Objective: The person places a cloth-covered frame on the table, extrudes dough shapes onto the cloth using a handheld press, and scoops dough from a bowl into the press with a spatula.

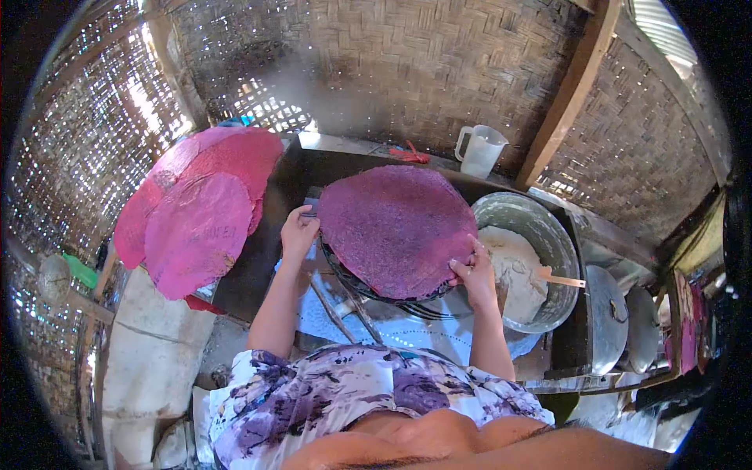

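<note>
A large, thin, round purple flatbread (395, 231) lies over a dark round pan (337, 270), hiding most of it. My left hand (300, 235) is at the flatbread's left edge, its thumb and fingertips closed on the rim. At the lower right edge, my right hand (476, 276) pinches the flatbread, its thumb on top. Just right of that hand stands a big metal basin (560, 251) holding pale batter (513, 274). A light-coloured handle (564, 280) sticks out of the batter over the basin's rim.
Several pink and red round sheets (200, 227) are piled at the left. A translucent plastic jug (480, 153) and a red item (410, 153) stand on the back ledge. Metal lids (607, 321) lean at the right. Sticks (333, 309) lie below the pan. Woven walls enclose the back.
</note>
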Demonstrator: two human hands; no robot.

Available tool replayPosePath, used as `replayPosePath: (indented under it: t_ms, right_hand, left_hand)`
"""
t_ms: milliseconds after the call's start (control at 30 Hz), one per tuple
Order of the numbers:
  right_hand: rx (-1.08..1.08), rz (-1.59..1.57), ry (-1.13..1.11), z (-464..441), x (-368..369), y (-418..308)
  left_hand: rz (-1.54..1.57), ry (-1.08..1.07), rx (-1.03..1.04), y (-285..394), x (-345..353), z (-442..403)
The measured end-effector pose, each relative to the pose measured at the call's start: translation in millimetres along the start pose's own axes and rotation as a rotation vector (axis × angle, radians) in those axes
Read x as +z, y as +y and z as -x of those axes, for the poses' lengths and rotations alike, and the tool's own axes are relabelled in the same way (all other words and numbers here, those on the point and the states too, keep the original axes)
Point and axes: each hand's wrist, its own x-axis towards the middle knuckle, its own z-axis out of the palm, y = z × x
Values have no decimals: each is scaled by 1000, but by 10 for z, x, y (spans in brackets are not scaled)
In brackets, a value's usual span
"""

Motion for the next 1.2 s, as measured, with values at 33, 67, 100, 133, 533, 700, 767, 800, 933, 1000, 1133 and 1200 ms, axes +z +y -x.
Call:
replayPosePath:
  t_ms: [33, 67, 100, 133, 533, 700, 767, 800, 933, 1000, 1133, 1200]
  right_hand:
    - [-10, 51, -17, -13, -35, 24]
    - [-22, 102, -33, -18, -69, 48]
    - [-20, 140, -53, -19, -97, 103]
    - [-11, 181, -74, 6, -118, 145]
    - [-96, 406, -18, 337, -291, 248]
    - [-76, 362, -523, 511, -420, 561]
    - [-101, 442, -682, 561, -244, 507]
    - [-180, 516, -744, 551, -175, 641]
    - [-93, 686, -702, 563, 229, 1171]
    - [50, 860, -840, 531, 460, 1447]
    - [-23, 600, -976, 460, 752, 2265]
    - [35, 657, -1014, 454, 795, 1925]
  left_hand:
    - [-25, 11, 12, -52, -2, -10]
    - [-44, 21, 10, -103, -9, -13]
    - [-63, 31, 17, -146, -5, -21]
    - [-82, 41, 17, -183, -8, -17]
    - [-315, 138, -152, -846, -633, 826]
    - [-633, -378, -292, -1435, -600, 1433]
    - [-597, -385, -233, -1591, -403, 1584]
    - [-520, -341, -273, -1703, -287, 1624]
    - [37, -279, -689, -1321, -13, 1565]
    - [85, -279, -736, -1279, 19, 1512]
    - [134, -319, -793, -1342, 52, 1339]
    - [246, -273, -770, -1359, 111, 1362]
